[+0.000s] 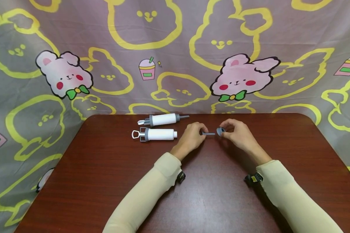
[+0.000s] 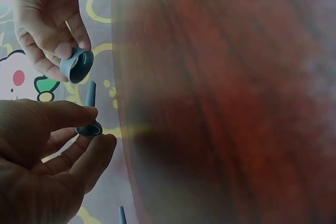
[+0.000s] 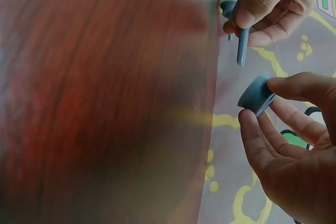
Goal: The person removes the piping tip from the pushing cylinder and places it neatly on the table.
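Note:
My left hand (image 1: 193, 135) pinches a grey nozzle (image 2: 91, 95) by its wider base, its thin tube pointing toward the other hand. Between the thumb and fingers of my right hand (image 1: 241, 134) is a grey ring-shaped cap (image 3: 256, 96), its hollow side visible in the left wrist view. A small gap separates the tube's tip from the cap. Left of the hands lies a white syringe-like tube (image 1: 161, 134) with a grey collar, a white loop handle and a bare stub end. Behind it lies a similar white tube (image 1: 164, 119) fitted with a grey nozzle.
Both hands are above the brown wooden table (image 1: 215, 197), toward its far edge. A curtain (image 1: 175, 61) printed with cartoon animals hangs directly behind that edge and along the sides.

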`<state>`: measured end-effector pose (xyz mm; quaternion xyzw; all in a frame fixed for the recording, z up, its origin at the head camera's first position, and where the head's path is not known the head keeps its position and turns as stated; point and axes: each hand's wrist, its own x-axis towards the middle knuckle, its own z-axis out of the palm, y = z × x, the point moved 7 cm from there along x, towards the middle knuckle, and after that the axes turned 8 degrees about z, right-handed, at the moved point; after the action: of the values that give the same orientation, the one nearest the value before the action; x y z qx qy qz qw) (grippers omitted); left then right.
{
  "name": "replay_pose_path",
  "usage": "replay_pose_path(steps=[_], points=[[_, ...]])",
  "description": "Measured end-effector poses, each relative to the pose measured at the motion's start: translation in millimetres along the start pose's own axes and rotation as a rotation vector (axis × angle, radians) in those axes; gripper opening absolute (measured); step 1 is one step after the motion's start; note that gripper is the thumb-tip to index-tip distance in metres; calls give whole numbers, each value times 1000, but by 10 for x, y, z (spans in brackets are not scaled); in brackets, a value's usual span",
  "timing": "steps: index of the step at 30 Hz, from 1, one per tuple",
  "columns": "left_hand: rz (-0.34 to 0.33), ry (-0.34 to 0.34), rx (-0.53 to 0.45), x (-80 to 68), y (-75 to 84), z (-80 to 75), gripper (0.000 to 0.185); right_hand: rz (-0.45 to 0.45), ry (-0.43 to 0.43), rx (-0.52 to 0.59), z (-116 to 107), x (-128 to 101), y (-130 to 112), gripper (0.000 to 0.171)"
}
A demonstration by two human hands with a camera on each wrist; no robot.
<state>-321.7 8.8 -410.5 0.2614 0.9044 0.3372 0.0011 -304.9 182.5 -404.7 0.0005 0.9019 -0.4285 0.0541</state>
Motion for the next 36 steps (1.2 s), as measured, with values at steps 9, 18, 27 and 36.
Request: replay_pose_path(steps=[9,18,27,36], points=[[-36,-27,23,57,-26,53,11,-17,2,-74,13,49,46,20],[-57,-46,14,90,-32,93,9,-10,2,-126,24,60,52,21],[-80,-63,40,122,-23,164,9,11,-9,-154,38,72,119,21],[-72,-67,43,129,0,157,10,-16,-3,-173,53,81,105,19]])
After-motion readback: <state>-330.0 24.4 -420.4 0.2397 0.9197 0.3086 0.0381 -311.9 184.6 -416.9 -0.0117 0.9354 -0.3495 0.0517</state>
